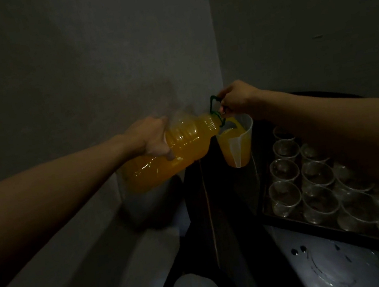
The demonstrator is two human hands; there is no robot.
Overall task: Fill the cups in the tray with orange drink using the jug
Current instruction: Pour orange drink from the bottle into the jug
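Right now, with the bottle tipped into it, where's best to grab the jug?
Probably the jug by its pale handle, which runs down the near wall, facing the person. Come from the near side, below the rim: the bottle neck covers the top, where the right hand grips its green loop.
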